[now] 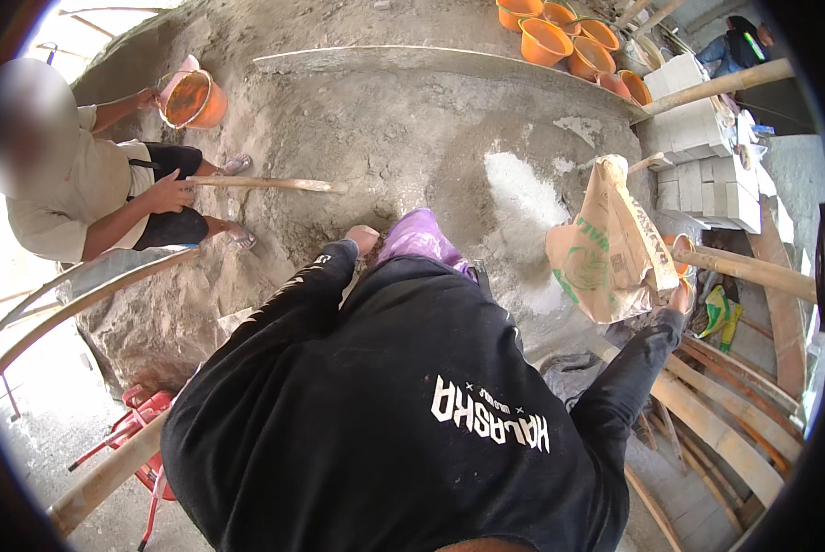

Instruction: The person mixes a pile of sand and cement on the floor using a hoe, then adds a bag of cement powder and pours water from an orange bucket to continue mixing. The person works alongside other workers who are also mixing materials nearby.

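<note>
My right hand grips one end of a brown paper sack with green print, out to my right side. The sack hangs creased and tilted above the ground; its inside is hidden. Pale powder lies in a patch on the grey sand, left of the sack. My left hand is low by my left side, next to the purple cloth at my legs. Its fingers are turned away, so whether they close on anything is unclear.
A co-worker at left holds an orange bucket and a wooden handle. More orange buckets stand beyond a board. Pale blocks and bamboo poles are at right; a red wheelbarrow is lower left.
</note>
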A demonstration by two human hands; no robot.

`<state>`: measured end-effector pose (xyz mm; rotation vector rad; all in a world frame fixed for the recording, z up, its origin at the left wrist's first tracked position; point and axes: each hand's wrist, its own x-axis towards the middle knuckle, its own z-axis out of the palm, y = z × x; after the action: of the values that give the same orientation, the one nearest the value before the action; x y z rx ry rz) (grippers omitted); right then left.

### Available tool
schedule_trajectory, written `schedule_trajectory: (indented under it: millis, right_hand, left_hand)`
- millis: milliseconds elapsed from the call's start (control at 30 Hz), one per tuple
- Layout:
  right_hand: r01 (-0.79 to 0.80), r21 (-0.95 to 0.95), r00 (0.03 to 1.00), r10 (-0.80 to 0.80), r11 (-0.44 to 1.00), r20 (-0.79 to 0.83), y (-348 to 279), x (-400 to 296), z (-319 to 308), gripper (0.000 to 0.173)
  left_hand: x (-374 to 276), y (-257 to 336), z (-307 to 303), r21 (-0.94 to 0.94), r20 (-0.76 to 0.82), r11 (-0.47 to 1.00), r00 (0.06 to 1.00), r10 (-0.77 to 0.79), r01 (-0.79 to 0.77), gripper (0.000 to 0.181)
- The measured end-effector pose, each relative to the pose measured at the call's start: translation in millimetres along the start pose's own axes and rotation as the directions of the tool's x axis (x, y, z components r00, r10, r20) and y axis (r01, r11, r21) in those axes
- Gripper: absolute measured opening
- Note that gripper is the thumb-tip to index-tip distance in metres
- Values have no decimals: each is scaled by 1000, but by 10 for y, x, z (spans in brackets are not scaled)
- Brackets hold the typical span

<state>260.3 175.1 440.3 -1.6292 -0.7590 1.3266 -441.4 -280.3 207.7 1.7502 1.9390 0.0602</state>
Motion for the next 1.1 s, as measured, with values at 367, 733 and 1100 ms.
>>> schedule_trajectory:
  millis: [367, 733, 1100]
  right_hand:
    - [8, 196, 995, -28, 981, 98, -44, -346, 94, 38]
    - [111, 262, 993, -97, 959, -67, 640, -763, 70, 32]
    - [260, 558, 960, -150, 788, -237, 842, -997, 183, 26]
  left_hand:
    - [-48, 296, -137, -408, 345, 795, 882, -320, 448, 16]
    - [282, 545, -661, -749, 510, 137, 696, -506, 648, 26]
    - [231, 315, -731, -383, 491, 816, 843, -218, 434, 35]
